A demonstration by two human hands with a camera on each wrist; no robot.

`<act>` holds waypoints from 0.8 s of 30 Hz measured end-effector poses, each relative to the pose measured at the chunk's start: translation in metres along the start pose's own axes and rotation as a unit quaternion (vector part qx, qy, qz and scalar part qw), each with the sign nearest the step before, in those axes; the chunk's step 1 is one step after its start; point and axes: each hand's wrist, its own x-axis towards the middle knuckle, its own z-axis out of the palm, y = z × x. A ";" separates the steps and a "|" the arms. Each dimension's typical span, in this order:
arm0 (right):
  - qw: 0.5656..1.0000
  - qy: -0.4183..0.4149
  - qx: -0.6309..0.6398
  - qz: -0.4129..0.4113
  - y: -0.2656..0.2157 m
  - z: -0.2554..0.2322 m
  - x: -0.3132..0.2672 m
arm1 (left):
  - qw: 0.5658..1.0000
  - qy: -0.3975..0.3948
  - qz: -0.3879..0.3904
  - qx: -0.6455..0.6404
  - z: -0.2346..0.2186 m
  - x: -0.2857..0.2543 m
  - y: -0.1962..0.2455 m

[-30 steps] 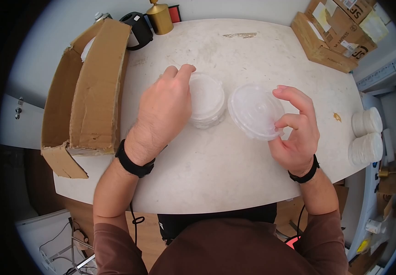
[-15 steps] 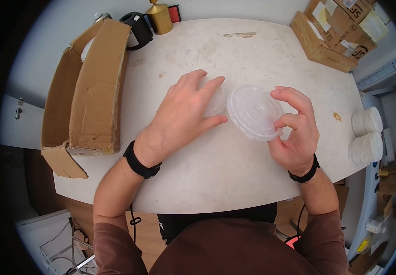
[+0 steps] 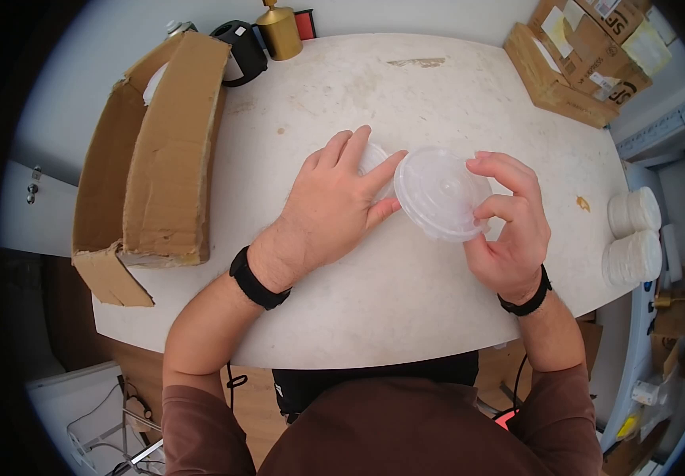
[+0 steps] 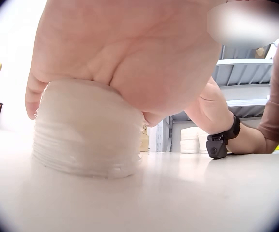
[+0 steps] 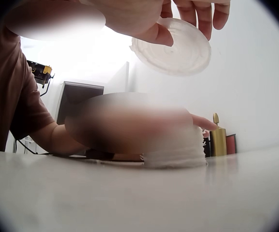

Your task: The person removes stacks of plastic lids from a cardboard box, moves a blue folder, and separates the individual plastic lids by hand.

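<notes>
My left hand (image 3: 327, 198) lies palm down across the top of a short round stack of clear plastic lids (image 4: 86, 130), its fingers spread. In the left wrist view the stack stands on the table, with ridged edges low down; fingertips hang a little past its rim on both sides. From above, most of the stack is hidden under the hand. My right hand (image 3: 517, 214) pinches a round translucent lid (image 3: 438, 194) by its near right edge, thumb against a bent finger. That lid is tilted, and in the right wrist view it hangs above the table.
A long open cardboard box (image 3: 164, 151) stands at the left, with a black canister (image 3: 239, 54) and a gold bottle (image 3: 281, 36) behind it. Taped cartons (image 3: 572, 63) occupy the back right corner. Two white stacks (image 3: 633, 234) sit by the right edge.
My left hand has gone from the stack's left side to over its top, its fingers fanning out, then drifted slightly right. The right hand and its lid have hardly moved.
</notes>
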 end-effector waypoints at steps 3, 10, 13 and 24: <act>1.000 -0.002 -0.005 0.003 0.001 -0.001 -0.001 | 1.000 -0.011 0.006 0.017 -0.007 0.000 0.000; 1.000 -0.020 0.006 0.003 -0.002 -0.003 0.004 | 0.998 0.009 -0.011 -0.057 -0.057 0.011 0.012; 0.997 -0.053 0.045 -0.038 -0.001 -0.001 0.002 | 0.969 0.011 0.054 -0.241 -0.062 0.013 0.021; 0.995 -0.037 0.067 -0.068 -0.001 0.000 -0.002 | 0.862 -0.113 0.038 -0.493 -0.061 0.008 0.027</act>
